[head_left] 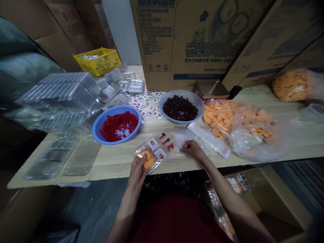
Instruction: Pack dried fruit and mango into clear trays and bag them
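Note:
My left hand (138, 168) is closed on the near left corner of a clear plastic tray (153, 143), which is tilted over the table's front edge. Orange pieces (149, 162) lie in its near compartment, with small printed packets and red and dark pieces in the others. To the right of the tray, my right hand (192, 148) has its fingers pressed together over clear plastic film (182, 137); they seem to pinch its edge, but what they hold is too small to make out.
Behind the tray stand a blue bowl (95, 130) of red pieces and a pale bowl (201, 107) of dark pieces. Stacked clear trays (63, 91) stand left. Bagged orange pieces (222, 118) lie right. An open carton (283, 195) sits below the table's right side.

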